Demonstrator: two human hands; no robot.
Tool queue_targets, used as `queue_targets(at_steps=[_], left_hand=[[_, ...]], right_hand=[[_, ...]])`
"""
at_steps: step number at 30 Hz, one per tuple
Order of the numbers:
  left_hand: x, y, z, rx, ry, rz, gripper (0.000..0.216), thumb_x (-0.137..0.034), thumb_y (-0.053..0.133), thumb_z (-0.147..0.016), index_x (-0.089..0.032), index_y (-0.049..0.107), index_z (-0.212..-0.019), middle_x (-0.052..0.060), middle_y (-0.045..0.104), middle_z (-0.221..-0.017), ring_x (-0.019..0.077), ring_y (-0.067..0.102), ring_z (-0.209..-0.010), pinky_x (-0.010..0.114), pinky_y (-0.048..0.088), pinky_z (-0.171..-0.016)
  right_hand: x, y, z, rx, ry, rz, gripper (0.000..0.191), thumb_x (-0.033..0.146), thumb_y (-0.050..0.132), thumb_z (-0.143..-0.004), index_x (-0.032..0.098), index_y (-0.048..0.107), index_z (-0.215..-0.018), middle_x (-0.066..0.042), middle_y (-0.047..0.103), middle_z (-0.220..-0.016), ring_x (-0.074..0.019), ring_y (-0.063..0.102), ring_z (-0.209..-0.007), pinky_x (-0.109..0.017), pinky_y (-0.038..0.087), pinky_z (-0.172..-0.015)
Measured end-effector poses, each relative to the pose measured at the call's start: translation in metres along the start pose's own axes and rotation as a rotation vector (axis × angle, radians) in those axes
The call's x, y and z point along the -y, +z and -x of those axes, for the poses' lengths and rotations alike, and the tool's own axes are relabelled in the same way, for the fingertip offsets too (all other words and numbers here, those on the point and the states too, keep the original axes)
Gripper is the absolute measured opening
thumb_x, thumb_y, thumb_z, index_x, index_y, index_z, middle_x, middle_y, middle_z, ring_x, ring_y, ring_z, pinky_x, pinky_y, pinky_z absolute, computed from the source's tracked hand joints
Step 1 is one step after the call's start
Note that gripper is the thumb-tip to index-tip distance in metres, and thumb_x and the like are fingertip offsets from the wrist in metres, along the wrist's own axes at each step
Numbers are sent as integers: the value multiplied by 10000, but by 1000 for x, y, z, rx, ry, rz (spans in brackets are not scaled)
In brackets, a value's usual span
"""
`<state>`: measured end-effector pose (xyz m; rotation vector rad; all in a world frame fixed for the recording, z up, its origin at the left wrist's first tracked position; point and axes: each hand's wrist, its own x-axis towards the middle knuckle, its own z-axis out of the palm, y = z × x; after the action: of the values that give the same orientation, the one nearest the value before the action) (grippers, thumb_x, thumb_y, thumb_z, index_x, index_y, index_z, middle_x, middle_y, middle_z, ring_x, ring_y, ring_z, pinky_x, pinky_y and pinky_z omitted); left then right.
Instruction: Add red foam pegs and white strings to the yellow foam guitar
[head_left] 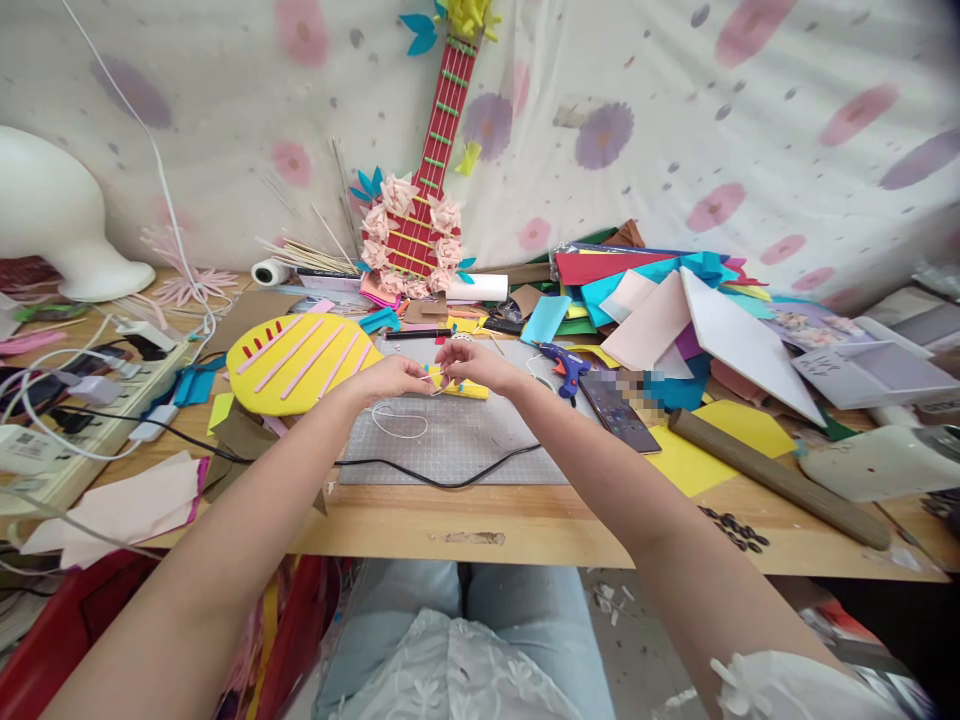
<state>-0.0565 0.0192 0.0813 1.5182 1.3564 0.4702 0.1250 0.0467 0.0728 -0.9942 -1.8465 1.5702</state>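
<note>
My left hand [397,378] pinches a thin white string [401,418] that loops down onto the grey cutting mat [480,455]. Close beside it, my right hand [469,362] has its fingers pressed together at the same string. Just beneath the fingers is a narrow yellow strip [472,391] with small blue bits along it, partly hidden by the hands. A yellow rounded body piece [300,362] with pink strips and red marks lies to the left of my left hand. Right of my right hand rests a blue glue gun [566,368].
A black cable [397,463] crosses the mat. At the back leans a red paper guitar [442,130] with pink flowers. A phone [619,412], a brown stick [772,475] and heaped coloured sheets [652,300] lie to the right. A power strip [97,410] sits at left.
</note>
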Motion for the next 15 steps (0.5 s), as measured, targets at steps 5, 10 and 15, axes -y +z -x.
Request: queue_targets(at_steps=[5,10,15], left_hand=[[-1,-3,5,-48,-25,-13,387,-522,659,-585,-174,687,-751,-44,399,-492,85,273,-471,254,162,-478],[-1,1,5,-167,-14,-37,302,-465,650,-581,-171,633,-647,-45,354,-474,84,239,-460,256,139,-473],[-1,2,4,-237,59,-25,217,-378,621,-594,-161,617,-607,-37,438,-511,92,342,-509,246,232,-505]], right_hand=[[-1,-1,6,21,39,12,127,145,574,-669,166,544,-790,38,552,-649,-58,500,-528,-179,354,-463],[1,0,7,0,25,18,126,175,589,-638,171,559,-760,36,544,-678,-54,435,-562,-173,333,-478],[1,-1,6,10,22,46,145,218,598,-634,178,570,-770,30,549,-707,-66,438,-601,-178,323,-489]])
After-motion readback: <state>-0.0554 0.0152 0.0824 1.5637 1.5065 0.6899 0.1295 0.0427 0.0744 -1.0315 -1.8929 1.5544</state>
